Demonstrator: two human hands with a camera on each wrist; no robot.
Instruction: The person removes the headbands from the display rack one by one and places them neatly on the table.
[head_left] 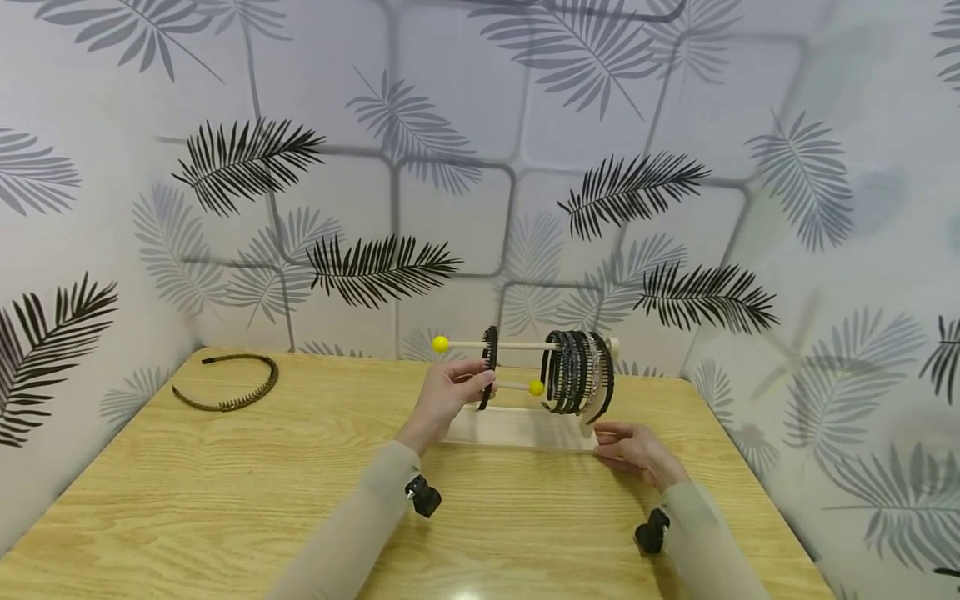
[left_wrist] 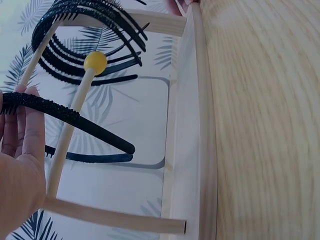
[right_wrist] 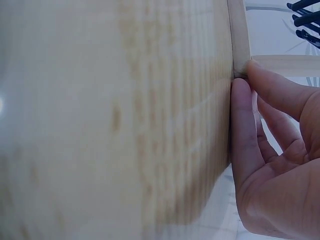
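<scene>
My left hand [head_left: 441, 398] holds a black toothed headband [head_left: 491, 343] upright near the left end of a pale wooden rack [head_left: 517, 430]. In the left wrist view, a rod [left_wrist: 62, 150] of the rack runs between the two arms of that headband. My right hand [head_left: 636, 450] is at the rack's right end, low by the table. Close up in the right wrist view, its thumb and index finger pinch the corner of the base [right_wrist: 241, 37]. Several dark headbands [head_left: 573, 371], one of them glittery and lighter, hang together at the rack's right side.
Yellow balls cap the rods, one at the upper left [head_left: 440, 344] and one lower in the middle [head_left: 536, 387]. Another dark toothed headband [head_left: 272, 379] lies on the wooden table [head_left: 247, 483] at the back left. A leaf-patterned wall [head_left: 450, 217] stands close behind the table.
</scene>
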